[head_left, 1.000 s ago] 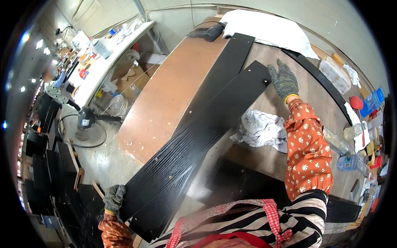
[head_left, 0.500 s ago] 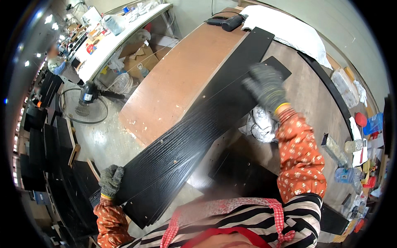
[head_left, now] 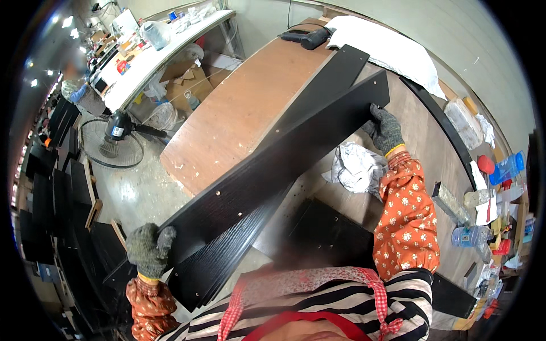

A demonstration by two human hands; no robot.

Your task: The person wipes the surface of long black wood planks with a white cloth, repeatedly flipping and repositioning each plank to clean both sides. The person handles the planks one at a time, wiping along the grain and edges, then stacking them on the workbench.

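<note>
Two gloved hands grip one long black panel above the tabletop. Left hand closed on the panel's near end; right hand closed on its far edge. A second panel lies beneath, partly hidden. Fingertips under the panel cannot be seen.

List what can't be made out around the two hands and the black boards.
- Head view: the left hand hides the near end of the top black board it grips.
- The lower black board is mostly covered by the top one; where they touch cannot be told.
- Right hand: its fingertips fold over the far corner, so the grip there is hidden.
- The crumpled rag may cover something; nothing shows.
</note>
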